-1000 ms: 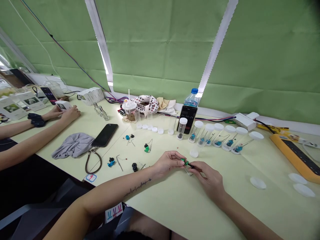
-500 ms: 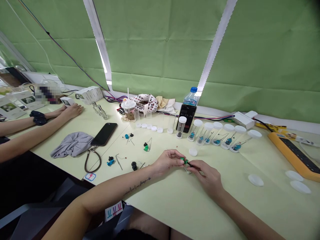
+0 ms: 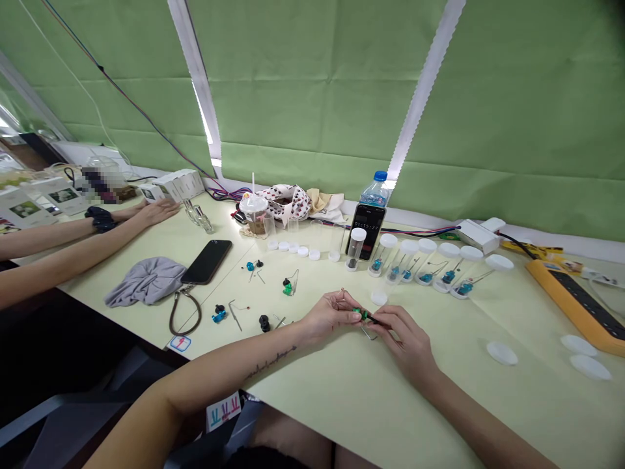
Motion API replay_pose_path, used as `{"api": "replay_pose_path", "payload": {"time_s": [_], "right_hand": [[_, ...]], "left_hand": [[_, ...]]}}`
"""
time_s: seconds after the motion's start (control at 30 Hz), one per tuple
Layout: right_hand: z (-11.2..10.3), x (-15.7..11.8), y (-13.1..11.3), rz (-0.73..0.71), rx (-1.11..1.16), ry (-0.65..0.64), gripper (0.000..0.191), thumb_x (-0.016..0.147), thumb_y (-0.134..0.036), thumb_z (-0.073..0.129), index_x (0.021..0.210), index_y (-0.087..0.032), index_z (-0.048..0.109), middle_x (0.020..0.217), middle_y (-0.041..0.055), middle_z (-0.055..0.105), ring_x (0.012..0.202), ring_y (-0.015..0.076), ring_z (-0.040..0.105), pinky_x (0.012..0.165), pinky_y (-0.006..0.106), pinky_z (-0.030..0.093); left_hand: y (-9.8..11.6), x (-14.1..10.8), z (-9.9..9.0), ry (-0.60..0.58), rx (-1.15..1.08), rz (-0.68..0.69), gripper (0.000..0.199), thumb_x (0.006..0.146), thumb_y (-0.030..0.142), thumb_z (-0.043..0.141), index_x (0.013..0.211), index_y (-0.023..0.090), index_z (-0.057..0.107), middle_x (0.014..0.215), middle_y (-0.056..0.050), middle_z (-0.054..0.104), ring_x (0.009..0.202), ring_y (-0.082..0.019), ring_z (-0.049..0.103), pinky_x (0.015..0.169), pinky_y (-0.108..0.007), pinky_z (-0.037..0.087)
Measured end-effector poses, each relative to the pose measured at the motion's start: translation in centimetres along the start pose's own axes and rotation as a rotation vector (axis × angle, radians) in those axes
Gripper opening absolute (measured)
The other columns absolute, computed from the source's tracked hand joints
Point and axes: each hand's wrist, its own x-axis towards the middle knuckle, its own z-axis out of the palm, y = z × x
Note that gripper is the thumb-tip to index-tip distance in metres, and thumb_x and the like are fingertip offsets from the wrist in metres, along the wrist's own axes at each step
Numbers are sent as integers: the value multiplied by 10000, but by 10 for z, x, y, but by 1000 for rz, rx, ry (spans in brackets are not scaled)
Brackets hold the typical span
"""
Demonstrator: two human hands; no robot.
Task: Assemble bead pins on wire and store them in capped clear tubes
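In the head view my left hand pinches a small green metal part between thumb and fingertips. My right hand is closed on a thin black piece that meets the green part; its far end is hidden by the fingers. Just below both hands lies a bent hex key. Left of my left forearm rest a black spool-like part and a blue part with a black knob. Farther back are another green part and a blue one.
Capped clear tubes with blue parts and wires line the back right, beside a propped phone and water bottle. An orange power strip lies right. At left are a phone, grey cloth and another person's hands.
The view has shifted slightly. A finger of my left hand has lifted a little, while both hands stay together at the green part. The other person's hand no longer shows a white box.
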Motion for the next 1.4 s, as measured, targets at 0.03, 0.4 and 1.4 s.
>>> {"api": "replay_pose_path", "payload": {"time_s": [0.03,0.4,1.4], "right_hand": [[0,0,0,-2,4,-2,117,867,-197,520,950,-214,601,899,69,617,787,160,635,664,264,545],[3,-2,-3,-52,30,-50,248,865,-149,518,1097,-220,568,932,64,635,836,156,633,687,269,548],[-2,-13,4,-16,10,-64,187,887,-229,468,1050,-205,556,991,86,618,824,169,617,753,329,535]], "left_hand": [[0,0,0,-4,-3,1,380,565,277,814,794,108,562,823,-76,674,714,-138,643,799,-317,477],[-3,-1,-1,0,10,17,361,599,288,797,810,123,555,782,-60,668,704,-134,645,824,-331,468],[-15,9,5,-38,43,171,404,587,328,797,842,93,589,791,-85,679,760,-166,652,836,-368,457]]}}
